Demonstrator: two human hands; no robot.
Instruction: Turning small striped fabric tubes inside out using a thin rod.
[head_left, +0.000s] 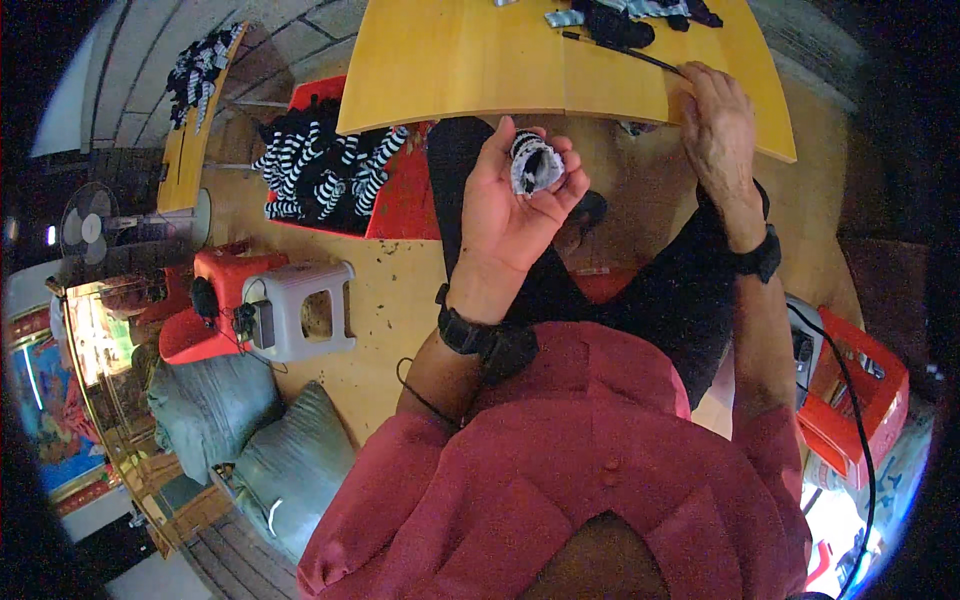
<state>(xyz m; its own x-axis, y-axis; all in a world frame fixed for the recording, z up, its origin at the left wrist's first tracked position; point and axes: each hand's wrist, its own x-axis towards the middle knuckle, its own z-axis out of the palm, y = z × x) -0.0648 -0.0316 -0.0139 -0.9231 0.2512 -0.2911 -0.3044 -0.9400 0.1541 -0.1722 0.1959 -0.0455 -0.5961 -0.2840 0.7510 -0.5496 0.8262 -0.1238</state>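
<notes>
My left hand (520,205) is curled around a rolled black-and-white striped knit tube (537,170), which looks like a sock. Its open end faces up toward me and shows a pale, fuzzy lining. Over the right part of the yellow table (450,70), my right hand (718,130) has its fingers bent at one end of a thin black rod (625,50). The rod slants away to the left across the tabletop. Beyond it lies a small heap of dark and striped knit pieces (620,22).
Left of the table, a red bin (400,210) holds many striped knit pieces (325,170). A grey stool (310,310) and a red stool (215,310) stand lower left, near stuffed sacks (290,450) and a fan (90,225). Another red stool (865,400) is at my right, with a black cable.
</notes>
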